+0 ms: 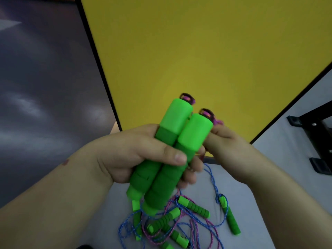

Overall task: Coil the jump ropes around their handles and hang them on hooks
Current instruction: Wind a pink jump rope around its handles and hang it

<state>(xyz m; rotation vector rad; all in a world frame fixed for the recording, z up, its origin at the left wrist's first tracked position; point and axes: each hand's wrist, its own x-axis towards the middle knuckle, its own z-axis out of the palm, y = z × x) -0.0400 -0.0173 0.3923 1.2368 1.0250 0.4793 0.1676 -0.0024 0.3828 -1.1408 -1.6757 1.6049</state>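
Observation:
Two green jump-rope handles (167,159) are held side by side, upright and tilted, in front of me. My left hand (136,153) is wrapped around both of them at mid-length. My right hand (228,146) touches the upper part of the right handle with its fingertips near the pink rope (218,121) that comes out of the top. Below, on the grey table (269,177), lies a tangle of blue and pink ropes (179,225) with several more green handles (195,206).
A large yellow board (197,51) with a black frame stands behind the hands. A dark surface (45,87) fills the left side. Black metal brackets (316,141) sit at the right edge of the table.

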